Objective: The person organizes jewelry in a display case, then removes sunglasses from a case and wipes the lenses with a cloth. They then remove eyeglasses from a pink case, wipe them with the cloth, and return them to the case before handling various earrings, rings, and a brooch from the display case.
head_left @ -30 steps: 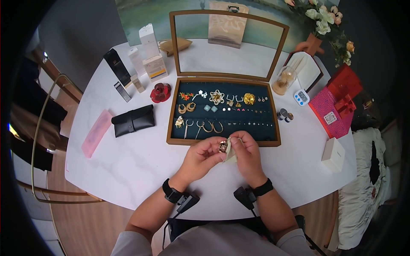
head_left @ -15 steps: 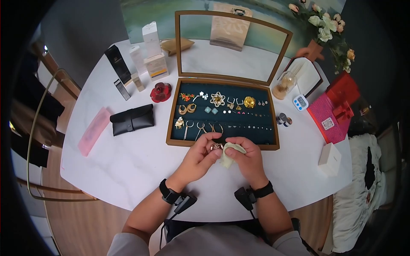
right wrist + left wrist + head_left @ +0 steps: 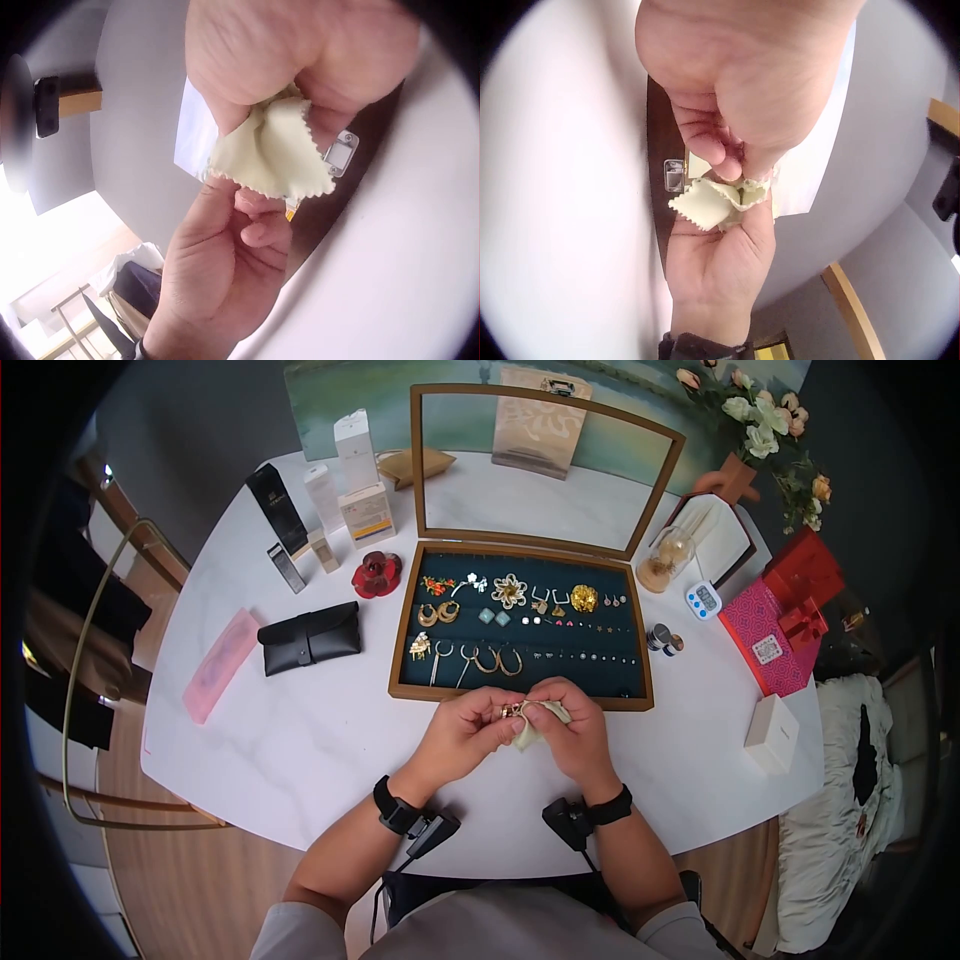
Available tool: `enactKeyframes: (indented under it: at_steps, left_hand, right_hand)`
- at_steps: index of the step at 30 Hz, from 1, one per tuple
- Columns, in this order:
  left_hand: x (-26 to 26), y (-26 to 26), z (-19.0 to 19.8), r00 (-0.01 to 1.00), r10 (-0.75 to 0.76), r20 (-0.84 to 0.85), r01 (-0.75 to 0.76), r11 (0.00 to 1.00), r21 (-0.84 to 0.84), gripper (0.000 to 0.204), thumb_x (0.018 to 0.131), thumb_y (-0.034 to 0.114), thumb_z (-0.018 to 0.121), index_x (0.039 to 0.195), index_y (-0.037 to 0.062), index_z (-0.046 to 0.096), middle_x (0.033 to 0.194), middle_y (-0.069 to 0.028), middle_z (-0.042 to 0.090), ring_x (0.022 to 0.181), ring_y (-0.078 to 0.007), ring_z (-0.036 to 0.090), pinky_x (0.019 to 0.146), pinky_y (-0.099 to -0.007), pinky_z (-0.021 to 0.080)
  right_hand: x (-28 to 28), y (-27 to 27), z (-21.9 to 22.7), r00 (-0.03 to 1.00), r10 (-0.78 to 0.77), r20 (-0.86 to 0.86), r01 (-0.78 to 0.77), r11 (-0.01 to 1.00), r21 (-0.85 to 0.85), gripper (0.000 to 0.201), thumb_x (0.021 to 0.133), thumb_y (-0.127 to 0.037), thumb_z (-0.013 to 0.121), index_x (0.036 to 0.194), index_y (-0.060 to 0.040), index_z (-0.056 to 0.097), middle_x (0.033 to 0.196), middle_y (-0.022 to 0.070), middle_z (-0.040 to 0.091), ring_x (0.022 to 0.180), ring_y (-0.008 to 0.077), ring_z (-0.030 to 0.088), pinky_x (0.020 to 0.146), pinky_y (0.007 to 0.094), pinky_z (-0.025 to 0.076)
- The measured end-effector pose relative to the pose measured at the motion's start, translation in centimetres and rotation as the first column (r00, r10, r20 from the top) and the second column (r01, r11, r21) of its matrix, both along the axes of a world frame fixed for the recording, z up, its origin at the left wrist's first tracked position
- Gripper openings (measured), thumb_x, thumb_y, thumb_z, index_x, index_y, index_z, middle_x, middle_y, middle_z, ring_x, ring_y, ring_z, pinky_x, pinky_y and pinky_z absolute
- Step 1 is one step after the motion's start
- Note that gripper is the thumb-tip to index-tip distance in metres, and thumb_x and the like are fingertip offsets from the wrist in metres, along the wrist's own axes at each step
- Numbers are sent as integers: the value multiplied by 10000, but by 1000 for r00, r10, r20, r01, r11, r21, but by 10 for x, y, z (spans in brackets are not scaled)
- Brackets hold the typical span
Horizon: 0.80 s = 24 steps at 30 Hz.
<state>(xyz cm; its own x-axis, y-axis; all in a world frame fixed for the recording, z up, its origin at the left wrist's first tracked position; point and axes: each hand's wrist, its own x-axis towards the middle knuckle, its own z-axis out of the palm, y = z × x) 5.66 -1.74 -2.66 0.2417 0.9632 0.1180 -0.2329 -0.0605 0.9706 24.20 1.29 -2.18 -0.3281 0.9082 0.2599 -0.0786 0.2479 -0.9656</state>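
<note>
Between the thumb and fingers of my left hand (image 3: 462, 734) is a small gold-coloured piece of jewelry (image 3: 509, 711); its exact kind cannot be told, as fingers cover most of it. My right hand (image 3: 580, 740) pinches a pale yellow-green polishing cloth (image 3: 274, 157) with zigzag edges, pressed against the jewelry. In the left wrist view the cloth (image 3: 705, 204) bunches up where the two hands meet. Both hands are just in front of a wooden jewelry box (image 3: 520, 695), lid raised, with rows of earrings and brooches on dark green lining.
A black pouch (image 3: 310, 640), a pink case (image 3: 221, 665) and a red flower ornament (image 3: 377, 574) lie left of the box. Cosmetic boxes (image 3: 366, 515) stand behind them. To the right are a digital timer (image 3: 703, 600), a pink patterned box (image 3: 750, 635) and a white box (image 3: 772, 735).
The cloth, spread beside the jewelry half a second ago, is now bunched against it. My hands have drawn closer together and lowered slightly, uncovering the hoop earrings at the box's front.
</note>
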Motion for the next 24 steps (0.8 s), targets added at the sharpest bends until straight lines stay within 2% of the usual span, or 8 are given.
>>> enactKeyframes:
  at_steps: [6, 8, 11, 16, 18, 19, 21, 24]
  left_hand:
    - [0, 1, 1, 998, 52, -30, -52, 999, 4, 278, 940, 81, 688, 1196, -12, 635, 880, -11, 681, 736, -44, 593, 649, -203, 494]
    - [1, 2, -8, 997, 54, -62, -53, 998, 22, 274, 936, 75, 692, 1192, -10, 641, 879, -8, 680, 738, -41, 589, 655, -201, 492]
    - [3, 2, -11, 993, 75, -91, -71, 996, 47, 270, 927, 61, 699, 1183, -6, 651, 878, -5, 677, 740, -36, 579, 665, -202, 491]
    - [4, 1, -10, 990, 122, -67, -120, 992, 28, 269, 909, 34, 709, 1171, -2, 662, 875, -11, 670, 740, -36, 575, 672, -213, 496]
    - [6, 2, -12, 971, 192, -144, -162, 967, 195, 270, 881, 10, 719, 1146, -9, 673, 870, -41, 672, 735, -61, 598, 667, -222, 503]
    - [7, 1, -9, 971, 193, -144, -164, 967, 194, 270, 881, 10, 719, 1146, -9, 673, 870, -41, 672, 735, -61, 598, 667, -222, 503]
    - [6, 0, 1, 918, 261, -298, -169, 938, 302, 273, 851, -8, 728, 1119, -15, 682, 869, -76, 672, 723, -92, 615, 657, -230, 507]
    - [5, 0, 4, 898, 261, -354, -149, 938, 314, 270, 836, -18, 728, 1103, -19, 686, 870, -91, 674, 704, -111, 617, 649, -239, 510]
  right_hand:
    - [0, 2, 4, 1000, -10, 26, 9, 1000, 29, 87, 916, -31, 667, 997, -12, 642, 997, 39, 650, 908, 93, 610, 800, 246, 495]
    - [2, 1, 5, 999, 9, 33, -6, 995, -101, 84, 924, -50, 666, 996, -13, 644, 1010, 37, 662, 915, 86, 613, 801, 242, 497]
    - [2, 0, 3, 998, -4, 60, 15, 984, -179, 92, 932, -73, 666, 998, -13, 647, 1018, 37, 668, 920, 80, 613, 802, 238, 498]
    - [-1, -2, 7, 999, -20, 27, 23, 994, -109, 106, 927, -88, 678, 997, -16, 645, 1024, 46, 668, 920, 87, 618, 799, 243, 505]
    - [-2, -2, 7, 1000, -14, 22, 16, 996, -92, 108, 924, -89, 683, 992, -16, 641, 1025, 49, 668, 920, 89, 619, 798, 245, 508]
    - [-3, -2, 4, 1000, -17, 12, 18, 998, -66, 109, 924, -90, 682, 989, -16, 636, 1026, 50, 669, 921, 90, 619, 799, 246, 508]
    - [-6, -2, 3, 1000, -20, 1, 20, 999, -39, 110, 924, -90, 682, 986, -17, 630, 1026, 52, 670, 922, 91, 619, 799, 247, 508]
    - [-8, -4, 2, 998, -57, 33, 59, 997, -55, 115, 916, -85, 692, 979, -22, 620, 1025, 51, 664, 924, 86, 610, 800, 242, 502]
